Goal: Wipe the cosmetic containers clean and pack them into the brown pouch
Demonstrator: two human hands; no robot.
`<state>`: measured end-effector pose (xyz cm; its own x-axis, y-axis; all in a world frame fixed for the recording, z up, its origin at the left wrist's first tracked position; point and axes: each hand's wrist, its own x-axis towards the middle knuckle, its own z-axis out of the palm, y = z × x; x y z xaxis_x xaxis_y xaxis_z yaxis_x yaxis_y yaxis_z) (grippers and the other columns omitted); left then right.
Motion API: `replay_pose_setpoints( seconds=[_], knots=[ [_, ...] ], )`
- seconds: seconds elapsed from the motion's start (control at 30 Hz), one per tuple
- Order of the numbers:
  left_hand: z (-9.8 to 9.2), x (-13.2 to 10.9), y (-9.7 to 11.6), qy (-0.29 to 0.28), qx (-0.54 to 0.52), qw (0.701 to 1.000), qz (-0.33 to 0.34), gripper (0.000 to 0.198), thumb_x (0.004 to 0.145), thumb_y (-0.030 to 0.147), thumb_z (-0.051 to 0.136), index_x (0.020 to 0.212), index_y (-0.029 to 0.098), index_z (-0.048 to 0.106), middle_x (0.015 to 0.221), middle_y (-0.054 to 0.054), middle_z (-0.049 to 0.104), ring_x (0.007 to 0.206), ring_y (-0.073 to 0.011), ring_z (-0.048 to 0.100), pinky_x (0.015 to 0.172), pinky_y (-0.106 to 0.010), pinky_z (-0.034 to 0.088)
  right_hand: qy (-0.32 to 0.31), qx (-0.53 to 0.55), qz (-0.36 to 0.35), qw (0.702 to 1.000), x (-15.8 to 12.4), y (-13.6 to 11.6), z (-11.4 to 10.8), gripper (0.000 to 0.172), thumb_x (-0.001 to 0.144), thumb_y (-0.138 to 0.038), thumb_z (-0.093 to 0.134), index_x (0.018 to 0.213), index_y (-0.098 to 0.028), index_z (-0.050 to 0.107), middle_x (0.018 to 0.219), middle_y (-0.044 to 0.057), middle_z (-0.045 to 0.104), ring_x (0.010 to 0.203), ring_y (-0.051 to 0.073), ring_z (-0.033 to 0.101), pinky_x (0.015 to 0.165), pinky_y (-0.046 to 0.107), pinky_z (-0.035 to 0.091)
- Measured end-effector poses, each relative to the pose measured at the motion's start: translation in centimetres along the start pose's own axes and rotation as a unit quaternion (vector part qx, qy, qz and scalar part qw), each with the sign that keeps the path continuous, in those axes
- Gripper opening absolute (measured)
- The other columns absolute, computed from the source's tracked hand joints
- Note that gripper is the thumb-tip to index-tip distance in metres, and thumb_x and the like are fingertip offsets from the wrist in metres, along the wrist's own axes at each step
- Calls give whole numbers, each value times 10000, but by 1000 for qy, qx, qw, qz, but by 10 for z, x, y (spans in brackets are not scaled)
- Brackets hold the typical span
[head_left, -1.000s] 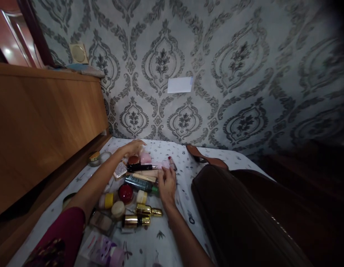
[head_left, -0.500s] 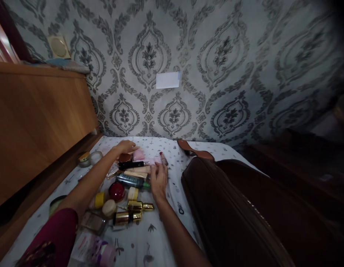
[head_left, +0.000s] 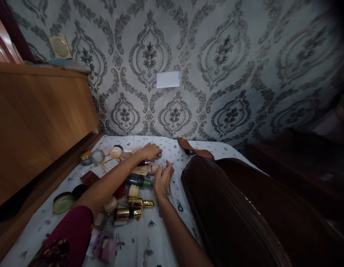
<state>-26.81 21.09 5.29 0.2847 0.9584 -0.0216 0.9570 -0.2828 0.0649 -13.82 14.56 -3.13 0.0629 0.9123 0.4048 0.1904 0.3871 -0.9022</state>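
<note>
L hand (head_left: pixel 151 151) is nr the back edge of the printed sheet (head_left: pixel 160 237), fingers curled down over whatever's beneath, so can't tell if they grip anything. R hand (head_left: pixel 163 181), thumb & fingers apart, stands on its side just beside the beige tube (head_left: pixel 153 169) & green-capped bottle (head_left: pixel 137 181), prob. fencing their R ends. Gold bottles (head_left: pixel 140 203) lie flat farther from that edge, likely b/c they're slim & tippy upright; brown bag (head_left: pixel 216 207) lies twd the sheet's R edge.
</note>
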Motion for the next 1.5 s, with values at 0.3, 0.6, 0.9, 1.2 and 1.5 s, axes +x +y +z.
replay_pose_setpoints(
  seconds=[0.3, 0.6, 0.9, 1.2, 1.5],
  knots=[
    [-35, -67, -60, -4, -31, 991, -129, 354, 910, 375, 469, 1168, 192, 629, 1088, -67, 714, 979, -204, 634, 805, -251, 451, -62, -25, -26, 997, 2, 7, 0, 366, 830, -262, 410, 1116, -128, 596, 1234, 186, 528, 1240, 292, 464, 1080, 441, 357],
    [-14, -144, -63, -41, -96, 976, -190, 524, 625, 221, 699, 1138, 204, 589, 946, -19, 666, 811, -198, 623, 650, -243, 444, -103, -114, -116, 981, -6, 0, 9, 360, 822, -272, 477, 1063, -132, 704, 1290, 182, 548, 1248, 328, 448, 1073, 500, 341],
    [2, -140, -54, 64, -223, 960, -154, 376, 794, 367, 602, 1122, 184, 594, 777, 21, 598, 723, -160, 561, 644, -246, 428, -103, -153, -133, 974, -6, -3, 6, 385, 810, -246, 470, 1071, -171, 743, 1301, 139, 588, 1238, 330, 448, 1065, 516, 347],
    [25, -137, -41, 206, -299, 904, -226, 529, 902, 617, 401, 1047, 165, 633, 891, -40, 677, 843, -196, 607, 763, -291, 461, -105, -168, -174, 965, -11, -15, 1, 346, 843, -251, 481, 1080, -196, 726, 1325, 120, 613, 1311, 342, 411, 1058, 585, 294],
    [14, -154, -16, 245, -342, 879, -224, 706, 953, 631, 186, 855, 130, 673, 784, -68, 699, 770, -206, 629, 764, -323, 488, -137, -156, -240, 948, -14, -22, -2, 343, 936, -360, 464, 1144, -178, 667, 1182, 128, 696, 1274, 337, 462, 1066, 571, 248]
  ],
)
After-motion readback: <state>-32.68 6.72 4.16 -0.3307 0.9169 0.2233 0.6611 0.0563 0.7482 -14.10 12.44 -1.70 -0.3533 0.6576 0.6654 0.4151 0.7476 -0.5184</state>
